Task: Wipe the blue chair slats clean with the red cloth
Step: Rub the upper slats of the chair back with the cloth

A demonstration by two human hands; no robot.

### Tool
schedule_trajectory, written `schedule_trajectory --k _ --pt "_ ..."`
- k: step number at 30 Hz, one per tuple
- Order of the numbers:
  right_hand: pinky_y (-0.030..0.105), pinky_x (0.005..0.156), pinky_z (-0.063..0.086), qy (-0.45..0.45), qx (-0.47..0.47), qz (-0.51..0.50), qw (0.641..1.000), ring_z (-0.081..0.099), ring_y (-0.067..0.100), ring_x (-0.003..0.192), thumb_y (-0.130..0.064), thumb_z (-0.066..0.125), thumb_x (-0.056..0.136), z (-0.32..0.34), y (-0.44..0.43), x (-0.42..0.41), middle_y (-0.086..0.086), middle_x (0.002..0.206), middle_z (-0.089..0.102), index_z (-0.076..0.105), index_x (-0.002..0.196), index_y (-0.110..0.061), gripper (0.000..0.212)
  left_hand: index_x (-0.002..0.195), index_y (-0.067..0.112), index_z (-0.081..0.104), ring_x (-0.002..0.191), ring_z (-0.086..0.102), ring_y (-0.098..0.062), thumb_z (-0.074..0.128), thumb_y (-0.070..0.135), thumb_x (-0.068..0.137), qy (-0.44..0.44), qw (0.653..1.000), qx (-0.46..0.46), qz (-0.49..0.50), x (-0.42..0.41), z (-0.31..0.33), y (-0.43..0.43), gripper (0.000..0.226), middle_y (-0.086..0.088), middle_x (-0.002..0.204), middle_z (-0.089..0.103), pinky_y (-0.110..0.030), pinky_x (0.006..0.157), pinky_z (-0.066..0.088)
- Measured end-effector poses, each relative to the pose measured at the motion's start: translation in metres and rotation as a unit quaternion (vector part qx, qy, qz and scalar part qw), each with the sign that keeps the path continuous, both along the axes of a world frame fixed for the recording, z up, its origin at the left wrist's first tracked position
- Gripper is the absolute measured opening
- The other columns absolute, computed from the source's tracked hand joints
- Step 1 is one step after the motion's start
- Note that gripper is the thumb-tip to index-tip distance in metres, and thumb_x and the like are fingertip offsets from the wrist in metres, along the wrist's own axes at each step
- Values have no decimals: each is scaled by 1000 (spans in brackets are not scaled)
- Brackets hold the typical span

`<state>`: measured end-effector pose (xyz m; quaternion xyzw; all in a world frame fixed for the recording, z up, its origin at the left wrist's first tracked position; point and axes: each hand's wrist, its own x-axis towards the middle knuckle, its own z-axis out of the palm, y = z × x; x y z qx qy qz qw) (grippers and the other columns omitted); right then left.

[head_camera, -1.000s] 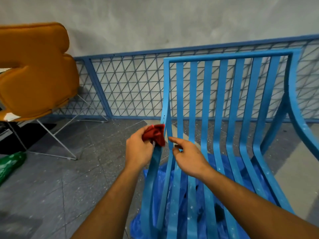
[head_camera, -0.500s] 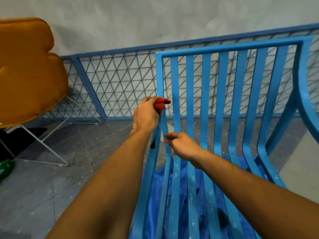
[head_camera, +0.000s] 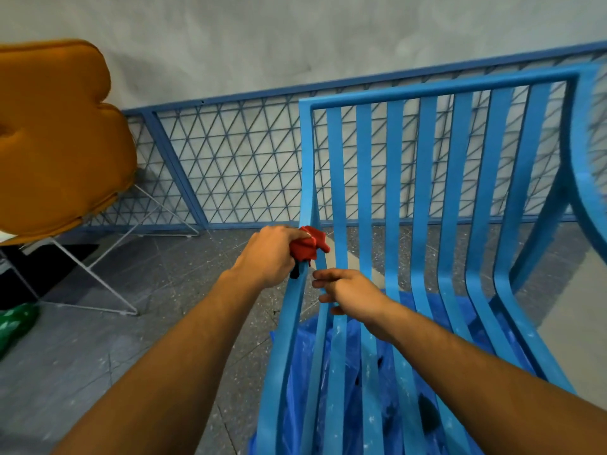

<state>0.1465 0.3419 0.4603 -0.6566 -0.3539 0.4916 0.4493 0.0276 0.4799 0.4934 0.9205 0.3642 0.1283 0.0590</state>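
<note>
The floor [head_camera: 164, 290] is grey speckled stone tile, dusted with pale flecks. A plain grey wall [head_camera: 295, 37] stands behind, and a low blue fence [head_camera: 243, 165] of triangular mesh runs along its foot.

The blue chair [head_camera: 440, 90] fills the right half of the view, seen from its front edge, with its slats [head_camera: 364, 192] curving up from the seat into the back. The red cloth [head_camera: 307, 246] sits bunched on the leftmost slat [head_camera: 307, 178], right at the bend where seat turns into back.

The left hand [head_camera: 269, 254] comes in from the lower left with the arm stretched out. Its fingers are curled round the cloth and hold it against that slat. A small dark scrap hangs just under the hand. The right hand [head_camera: 348, 290] lies just beside it, lower and to the right, over the next slats. It holds nothing, and its fingers [head_camera: 320, 275] are loosely stretched toward the left. Whether they press on a slat I cannot tell.

A blue plastic sheet [head_camera: 354, 372] lies crumpled under the seat and shows through the gaps. The chair's curved armrest [head_camera: 584, 159] rises at the far right. To the left, well apart, stands an orange padded chair [head_camera: 56, 142] on thin white wire legs [head_camera: 98, 280], with something green [head_camera: 16, 323] on the floor near it. Both forearms cross the lower view and hide part of the seat.
</note>
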Motion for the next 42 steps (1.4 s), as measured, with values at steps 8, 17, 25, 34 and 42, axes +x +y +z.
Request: schedule_trajectory --k 8,17,25,34,42 --pt "42 99 53 54 -14 25 998 69 17 105 -25 63 95 4 2 -6 -4 118 71 67 118 -20 25 154 27 32 137 44 -32 61 5 92 33 998 42 36 35 -4 14 72 -3 159 35 -46 112 40" --pt "28 73 44 4 -55 78 995 68 13 88 -36 80 82 1 -6 -36 -3 98 77 73 105 -18 30 152 25 37 138 42 -31 63 9 92 23 999 9 34 28 -4 -3 67 -4 158 38 -44 113 39" --pt "32 73 46 -34 -85 88 992 72 17 95 -40 81 80 8 -1 -36 5 105 77 72 106 -15 37 149 29 42 120 58 -32 64 6 90 23 998 -33 44 16 2 -3 68 -11 137 59 -44 100 50" --pt "8 38 42 1 -77 123 989 63 7 78 -23 74 90 -2 5 -26 -6 87 69 64 89 -19 10 159 25 1 144 32 -31 53 11 98 94 994 11 58 61 13 32 82 -1 167 7 -49 115 35" --pt "13 48 50 -12 -67 94 993 63 9 72 -23 73 90 3 3 -36 -2 83 70 69 96 -13 13 158 29 14 146 31 -30 59 12 96 100 995 -6 18 41 -4 18 79 1 167 10 -46 116 33"
